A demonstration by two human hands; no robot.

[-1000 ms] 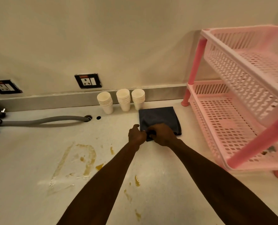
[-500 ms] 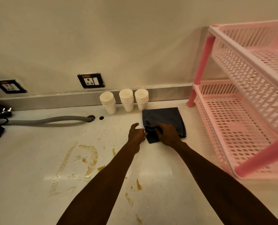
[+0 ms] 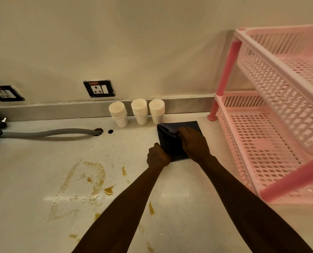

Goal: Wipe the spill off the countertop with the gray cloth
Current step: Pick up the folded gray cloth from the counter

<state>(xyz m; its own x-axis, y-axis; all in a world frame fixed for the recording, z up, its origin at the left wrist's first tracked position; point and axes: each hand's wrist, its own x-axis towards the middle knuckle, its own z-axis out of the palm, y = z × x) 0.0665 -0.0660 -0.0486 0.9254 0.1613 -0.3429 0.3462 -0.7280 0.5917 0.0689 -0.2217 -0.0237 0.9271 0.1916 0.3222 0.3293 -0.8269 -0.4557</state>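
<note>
The gray cloth (image 3: 167,139) lies folded on the pale countertop (image 3: 33,157), just in front of the paper cups. My right hand (image 3: 193,143) rests on top of it, its fingers pinching a raised fold near the far left corner. My left hand (image 3: 157,157) is closed on the cloth's near left edge. The spill (image 3: 95,181) is a brownish smear with scattered drops, left of and nearer than the cloth, running down toward my left forearm.
Three stacks of white paper cups (image 3: 139,112) stand against the backsplash. A pink two-tier plastic rack (image 3: 272,139) fills the right side. A gray hose (image 3: 47,133) runs into a countertop hole at left. Two wall sockets (image 3: 99,88) sit above.
My right hand has slid farther over the cloth and lifted a fold at its far left corner. My left hand stays at the near left edge.
</note>
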